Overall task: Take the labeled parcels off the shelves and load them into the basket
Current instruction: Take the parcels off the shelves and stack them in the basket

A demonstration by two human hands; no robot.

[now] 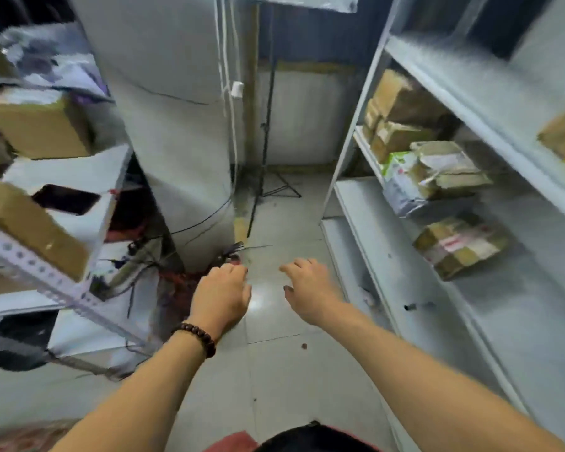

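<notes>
Both arms reach forward over the tiled aisle floor. My left hand [222,295], with a bead bracelet on the wrist, hangs palm down with loosely curled fingers and holds nothing. My right hand [310,288] is beside it, fingers spread, also holding nothing. On the white right shelf unit [366,203] lie labeled parcels: a taped brown box [460,246] on a lower shelf, a pile of brown packets and a white-green bag [437,171] above, and cardboard boxes [402,109] further back. The left rack [30,262] carries cardboard boxes [40,125]. No basket is in view. The picture is blurred.
A grey cabinet or pillar [177,125] stands ahead left, with tangled cables [177,275] at its foot. A black tripod stand [268,158] rises at the aisle's far end. A dark round object [20,347] sits low on the left.
</notes>
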